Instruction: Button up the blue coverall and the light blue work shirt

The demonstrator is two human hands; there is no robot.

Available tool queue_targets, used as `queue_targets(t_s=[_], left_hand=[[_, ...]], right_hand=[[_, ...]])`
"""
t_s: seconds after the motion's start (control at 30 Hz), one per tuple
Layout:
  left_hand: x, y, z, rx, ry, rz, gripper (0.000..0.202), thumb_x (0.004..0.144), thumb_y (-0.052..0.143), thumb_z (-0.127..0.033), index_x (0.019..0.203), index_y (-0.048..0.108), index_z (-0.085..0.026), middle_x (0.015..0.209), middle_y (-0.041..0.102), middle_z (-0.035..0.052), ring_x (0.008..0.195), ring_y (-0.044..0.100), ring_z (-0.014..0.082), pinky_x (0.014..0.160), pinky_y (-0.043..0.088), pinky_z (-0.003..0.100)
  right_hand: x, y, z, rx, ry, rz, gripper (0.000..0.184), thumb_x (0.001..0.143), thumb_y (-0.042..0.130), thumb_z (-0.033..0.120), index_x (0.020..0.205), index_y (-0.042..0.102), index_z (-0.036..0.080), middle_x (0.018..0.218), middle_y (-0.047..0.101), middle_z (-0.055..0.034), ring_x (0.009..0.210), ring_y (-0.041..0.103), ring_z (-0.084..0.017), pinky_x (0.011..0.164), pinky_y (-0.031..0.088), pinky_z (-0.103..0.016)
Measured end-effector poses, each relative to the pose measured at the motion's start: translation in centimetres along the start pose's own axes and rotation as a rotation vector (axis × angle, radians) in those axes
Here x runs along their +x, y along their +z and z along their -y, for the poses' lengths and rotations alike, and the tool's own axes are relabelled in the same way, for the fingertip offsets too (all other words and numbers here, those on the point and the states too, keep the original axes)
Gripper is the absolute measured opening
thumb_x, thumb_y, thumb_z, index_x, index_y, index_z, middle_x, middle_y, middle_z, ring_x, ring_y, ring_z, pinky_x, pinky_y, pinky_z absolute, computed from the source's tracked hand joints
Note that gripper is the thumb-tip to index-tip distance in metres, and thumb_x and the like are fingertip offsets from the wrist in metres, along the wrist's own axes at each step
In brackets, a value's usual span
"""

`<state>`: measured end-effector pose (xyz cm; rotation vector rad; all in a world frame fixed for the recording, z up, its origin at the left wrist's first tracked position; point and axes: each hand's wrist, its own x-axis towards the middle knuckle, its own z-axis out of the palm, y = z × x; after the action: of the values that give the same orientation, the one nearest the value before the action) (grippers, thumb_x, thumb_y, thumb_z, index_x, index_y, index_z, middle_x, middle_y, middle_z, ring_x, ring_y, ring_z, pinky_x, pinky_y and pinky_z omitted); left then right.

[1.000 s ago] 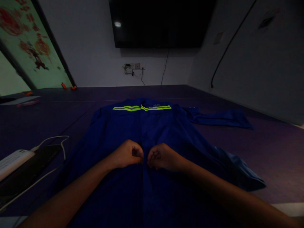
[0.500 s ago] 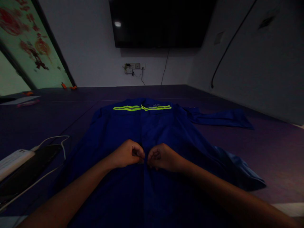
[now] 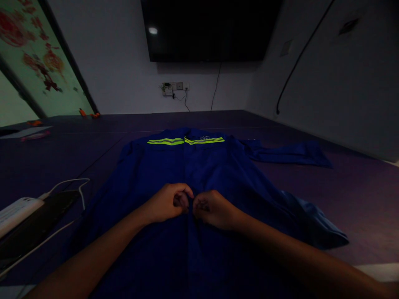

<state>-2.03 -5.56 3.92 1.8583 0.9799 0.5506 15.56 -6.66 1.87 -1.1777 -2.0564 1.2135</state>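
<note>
A blue work jacket (image 3: 205,166) with two yellow-green reflective stripes (image 3: 185,141) lies flat on a dark purple surface (image 3: 358,195), front side up. My left hand (image 3: 168,203) and my right hand (image 3: 213,209) sit knuckle to knuckle at the jacket's centre front. Both are closed, fingers pinching the fabric edges along the front opening. What lies between the fingertips is too dark to make out. One sleeve (image 3: 286,153) stretches out to the right.
At the left lie a white power strip (image 3: 17,209), a dark phone (image 3: 40,218) and a white cable (image 3: 75,185). A black screen (image 3: 208,29) hangs on the back wall above a socket (image 3: 174,87). Small orange items (image 3: 89,113) lie far left.
My left hand's fingers have lifted slightly and shifted toward my right hand at the front opening. The view has tilted a little. The jacket lies as before.
</note>
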Motion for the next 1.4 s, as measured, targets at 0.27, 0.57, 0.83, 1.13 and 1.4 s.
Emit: queue_targets(t_s=[0.27, 0.57, 0.83, 1.13, 1.4], left_hand=[[-0.1, -0.5, -0.3, 0.316, 0.178, 0.062, 0.022, 0.062, 0.059, -0.008, 0.083, 0.061, -0.015, 0.073, 0.058, -0.001, 0.066, 0.052, 0.0086, 0.06, 0.04, 0.019], [-0.1, -0.9, -0.1, 0.629, 0.422, 0.088, 0.001, 0.073, 0.057, -0.015, 0.072, 0.057, -0.014, 0.072, 0.056, 0.0002, 0.07, 0.051, 0.0103, 0.064, 0.037, 0.02], [-0.1, -1.0, 0.4, 0.714, 0.487, 0.102, 0.006, 0.077, 0.052, -0.015, 0.074, 0.057, -0.014, 0.072, 0.057, 0.0014, 0.071, 0.051, 0.0115, 0.065, 0.037, 0.022], [-0.2, -1.0, 0.7, 0.767, 0.513, 0.08, 0.012, 0.08, 0.05, -0.02, 0.072, 0.056, -0.013, 0.069, 0.056, 0.002, 0.067, 0.05, 0.0115, 0.062, 0.036, 0.023], [-0.4, -0.9, 0.3, 0.823, 0.535, 0.057, 0.01, 0.077, 0.051, -0.017, 0.068, 0.054, -0.014, 0.065, 0.053, 0.0013, 0.064, 0.049, 0.0109, 0.058, 0.035, 0.023]], right_hand=[[0.1, -0.1, -0.4, -0.019, -0.054, 0.004, 0.011, 0.068, 0.046, 0.006, 0.064, 0.05, 0.015, 0.054, 0.054, 0.0035, 0.046, 0.05, -0.006, 0.043, 0.035, -0.015], [0.1, -0.3, 0.0, 0.032, -0.016, 0.061, 0.014, 0.066, 0.047, 0.003, 0.067, 0.053, 0.015, 0.056, 0.055, 0.0035, 0.048, 0.051, -0.006, 0.046, 0.038, -0.015], [0.0, -0.2, -0.2, 0.024, -0.044, 0.066, 0.005, 0.069, 0.051, 0.011, 0.07, 0.055, 0.015, 0.055, 0.055, 0.0024, 0.048, 0.051, -0.007, 0.046, 0.039, -0.017], [-0.1, -0.3, 0.3, -0.123, -0.101, -0.042, 0.008, 0.069, 0.052, 0.012, 0.068, 0.059, 0.015, 0.057, 0.058, 0.0011, 0.05, 0.053, -0.008, 0.045, 0.037, -0.016], [0.3, -0.3, -0.2, -0.036, -0.079, -0.055, 0.006, 0.07, 0.054, 0.014, 0.068, 0.06, 0.014, 0.056, 0.057, 0.0014, 0.049, 0.051, -0.006, 0.045, 0.037, -0.015]])
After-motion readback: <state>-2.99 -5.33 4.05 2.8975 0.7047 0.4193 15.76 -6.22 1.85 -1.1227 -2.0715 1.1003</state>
